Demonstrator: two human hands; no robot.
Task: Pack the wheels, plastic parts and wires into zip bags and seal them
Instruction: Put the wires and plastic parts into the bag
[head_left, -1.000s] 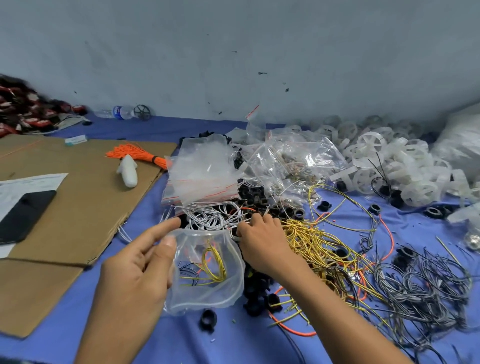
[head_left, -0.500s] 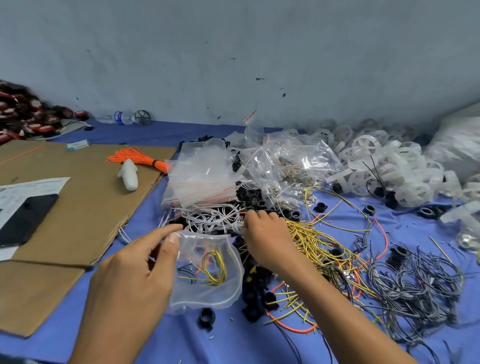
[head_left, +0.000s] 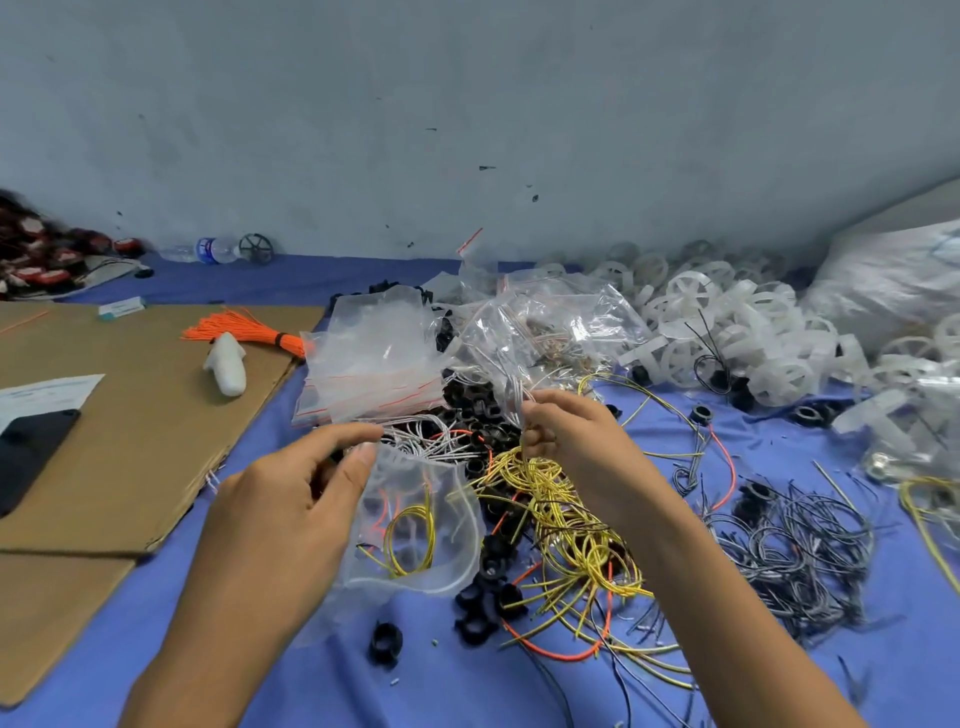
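1 clear zip bag (head_left: 415, 525) is held open low over the blue cloth (head_left: 270, 675), just left of the tangle of yellow wires (head_left: 566, 525). It is soft and crumpled, and through the film show 1 yellow wire loop and 1 orange strand. The left hand (head_left: 280, 514) pinches the bag's rim between thumb and forefinger. The right hand (head_left: 576, 447), just beyond the bag's mouth, has its fingers curled round a few white wires (head_left: 515, 392) that stick up from its fingertips.

Black plastic parts (head_left: 483, 597) cluster beside the bag, too many to count, and 1 lone black part (head_left: 385, 643) lies in front. 1 tangle of grey wires (head_left: 789, 540) spreads to the right. Behind sits 1 stack of empty zip bags (head_left: 374, 364) with red strips, then a heap of white wheels (head_left: 727, 322), uncountable. At the left, 2 cardboard sheets (head_left: 130, 426) carry 1 orange bundle (head_left: 244, 330) and 1 white plastic piece (head_left: 226, 364).
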